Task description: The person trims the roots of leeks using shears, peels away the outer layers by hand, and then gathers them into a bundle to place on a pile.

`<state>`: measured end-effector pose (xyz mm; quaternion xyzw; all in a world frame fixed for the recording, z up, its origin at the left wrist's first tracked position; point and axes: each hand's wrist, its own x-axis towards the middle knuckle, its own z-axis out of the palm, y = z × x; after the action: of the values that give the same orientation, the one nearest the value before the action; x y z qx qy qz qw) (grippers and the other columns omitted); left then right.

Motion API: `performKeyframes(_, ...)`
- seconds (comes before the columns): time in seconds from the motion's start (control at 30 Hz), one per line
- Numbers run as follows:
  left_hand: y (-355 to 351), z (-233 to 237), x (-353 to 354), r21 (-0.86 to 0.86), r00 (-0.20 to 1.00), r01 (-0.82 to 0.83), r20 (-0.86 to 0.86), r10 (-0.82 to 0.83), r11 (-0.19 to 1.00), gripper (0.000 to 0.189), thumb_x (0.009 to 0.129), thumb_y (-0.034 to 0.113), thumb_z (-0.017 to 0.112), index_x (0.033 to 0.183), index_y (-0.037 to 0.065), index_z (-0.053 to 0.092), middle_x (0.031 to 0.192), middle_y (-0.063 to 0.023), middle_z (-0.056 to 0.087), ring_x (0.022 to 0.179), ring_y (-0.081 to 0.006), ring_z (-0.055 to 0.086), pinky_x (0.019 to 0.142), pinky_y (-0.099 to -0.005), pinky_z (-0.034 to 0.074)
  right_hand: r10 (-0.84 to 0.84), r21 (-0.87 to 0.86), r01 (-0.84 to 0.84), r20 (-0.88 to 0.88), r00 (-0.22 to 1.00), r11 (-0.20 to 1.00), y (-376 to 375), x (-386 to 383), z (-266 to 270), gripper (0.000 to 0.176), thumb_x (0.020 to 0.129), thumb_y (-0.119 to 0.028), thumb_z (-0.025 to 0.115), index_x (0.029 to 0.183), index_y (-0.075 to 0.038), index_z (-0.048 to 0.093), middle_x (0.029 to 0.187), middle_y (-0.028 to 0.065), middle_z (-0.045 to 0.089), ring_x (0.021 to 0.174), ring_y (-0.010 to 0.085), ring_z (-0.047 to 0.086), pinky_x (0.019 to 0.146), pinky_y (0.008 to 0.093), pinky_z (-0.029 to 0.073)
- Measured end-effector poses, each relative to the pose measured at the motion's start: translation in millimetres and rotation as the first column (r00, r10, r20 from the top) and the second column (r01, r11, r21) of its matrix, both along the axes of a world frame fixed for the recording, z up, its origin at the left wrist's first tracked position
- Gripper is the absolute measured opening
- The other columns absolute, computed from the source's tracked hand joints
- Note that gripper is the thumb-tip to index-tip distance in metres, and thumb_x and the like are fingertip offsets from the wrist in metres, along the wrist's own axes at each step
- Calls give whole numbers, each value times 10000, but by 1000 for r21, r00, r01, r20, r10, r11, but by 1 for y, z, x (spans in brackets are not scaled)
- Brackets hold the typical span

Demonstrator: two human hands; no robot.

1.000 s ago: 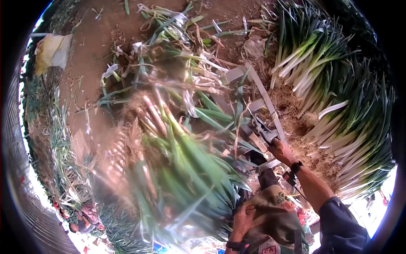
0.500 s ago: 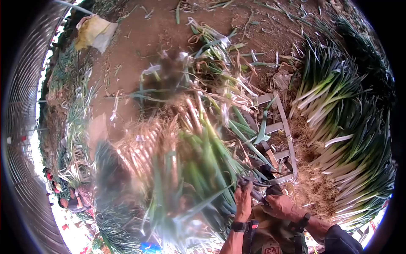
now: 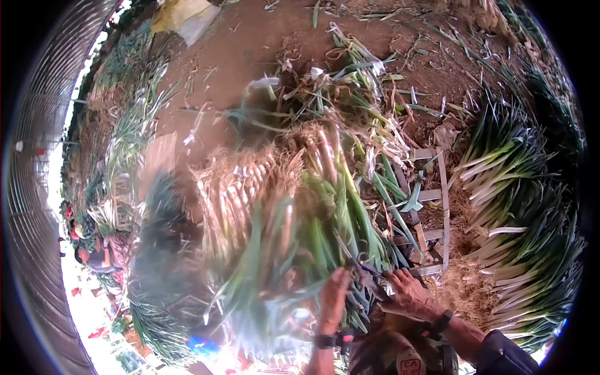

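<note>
My left hand (image 3: 336,289) is closed, somewhat blurred, near the green tops of the loose leeks or large scallions (image 3: 350,212). To its right, my right hand (image 3: 409,297) is closed too. Between the hands runs a dark, narrow, strap-like thing (image 3: 370,282), whose kind I cannot make out. My right fingers wrap its near end; its upper end touches or passes close by my left fingertips. Left of the hands lies a pile of the same long vegetables with white stalks (image 3: 232,197) and brown roots, its leaves partly blurred.
A wooden slatted frame (image 3: 445,212) lies right of the pile. Beyond it, a long row of leeks or scallions (image 3: 509,244) lines the right side. Trimmed leaves (image 3: 359,59) litter the earth floor (image 3: 250,56). Another person (image 3: 100,257) is at the far left.
My left hand has moved left, away from my right hand, and the dark strap-like thing shows between them. The whole view has shifted, moving the pile rightward.
</note>
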<state>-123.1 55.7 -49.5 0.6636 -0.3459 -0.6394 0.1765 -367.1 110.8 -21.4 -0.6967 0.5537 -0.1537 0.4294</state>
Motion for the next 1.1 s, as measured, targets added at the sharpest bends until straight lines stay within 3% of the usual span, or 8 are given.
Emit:
performKeyframes(0.2,-56,-5,102,-129,512,570,828,-228,812,765,807,377,774,1408,19,463,1414,-155,548,1343,-340,461,1151,-470,314,30,124,-27,-17,999,992,-7,11,18,748,736,-377,774,1291,52,514,1108,236,601,1006,402,605,845,463,551)
performKeyframes(0.4,-22,-23,148,51,198,891,850,-488,450,241,856,253,694,1053,113,691,1109,-93,649,1143,-317,546,919,-504,415,44,227,-25,-79,996,974,-9,19,11,808,742,-460,765,1315,42,497,1171,228,588,1065,399,592,907,474,525)
performKeyframes(0.43,-5,-23,156,-103,269,935,829,-491,339,125,875,236,670,954,149,715,1013,-72,656,1036,-292,577,822,-499,416,49,228,-29,-86,995,973,-11,20,12,822,720,-473,791,1290,44,503,1132,215,589,1041,393,589,909,475,510)
performKeyframes(0.6,74,-24,183,-127,185,983,670,-719,135,267,884,268,655,1137,190,686,982,-112,714,845,-308,698,768,-480,556,120,182,-95,-129,984,979,-10,23,8,833,693,-482,822,1256,48,513,1097,206,589,1015,384,588,891,468,505)
performKeyframes(0.7,102,-7,208,-183,444,896,350,-825,405,353,896,282,643,1235,183,634,986,-133,724,834,-295,707,689,-471,574,137,167,-116,-123,983,979,-12,26,14,833,692,-478,825,1256,49,511,1096,209,586,1017,386,589,888,466,509)
performKeyframes(0.8,100,-17,222,6,333,933,366,-869,361,523,868,283,702,1345,142,542,981,-192,704,823,-335,698,666,-478,565,148,165,-127,-127,981,978,-9,28,12,827,695,-471,826,1253,50,508,1096,210,582,1030,392,588,885,466,515)
performKeyframes(0.97,26,-36,195,50,755,553,393,-525,832,643,828,257,758,1399,119,494,1049,-214,687,895,-355,687,735,-478,559,157,227,-128,-116,981,965,-9,26,13,835,697,-463,828,1265,51,494,1113,210,577,1055,397,586,881,468,523)
performKeyframes(1.1,-46,-21,140,-242,513,509,856,-65,826,602,795,130,783,1334,26,533,1180,-246,644,1073,-389,630,874,-474,512,143,213,-112,-136,980,971,-4,27,8,839,703,-461,826,1277,47,484,1126,212,571,1060,392,585,884,469,523)
